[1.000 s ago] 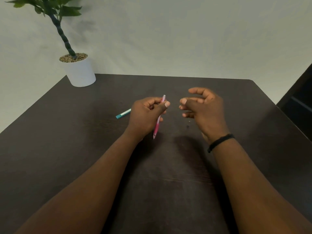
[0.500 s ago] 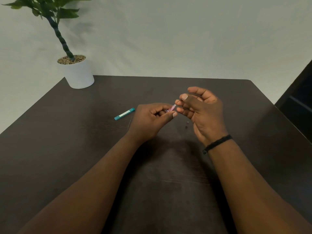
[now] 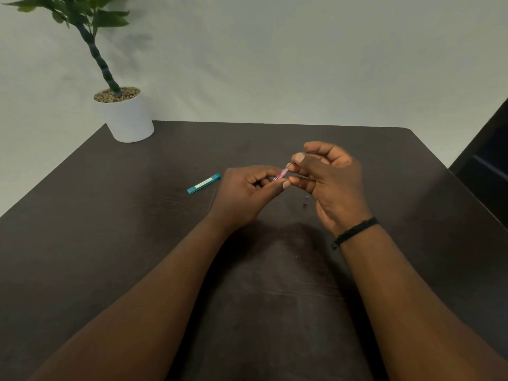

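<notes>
My left hand (image 3: 244, 193) grips a pink mechanical pencil (image 3: 280, 175) over the middle of the dark table (image 3: 123, 243). Only the pencil's short end shows past my fingers, and it points up to the right. My right hand (image 3: 335, 182) is close against that end. Its thumb and forefinger pinch a thin dark lead (image 3: 288, 167) at the pencil's opening, and its other fingers curl loosely. A teal lead case (image 3: 203, 183) lies flat on the table just left of my left hand. A small dark cap (image 3: 305, 201) lies on the table under my right hand.
A white pot with a green plant (image 3: 129, 119) stands at the table's far left corner. A dark piece of furniture (image 3: 489, 166) is beside the table's right edge. A pale wall runs behind the table.
My left hand turned the pencil from upright to nearly level, so most of it is now hidden. My right hand closed the gap and now pinches at the pencil's end.
</notes>
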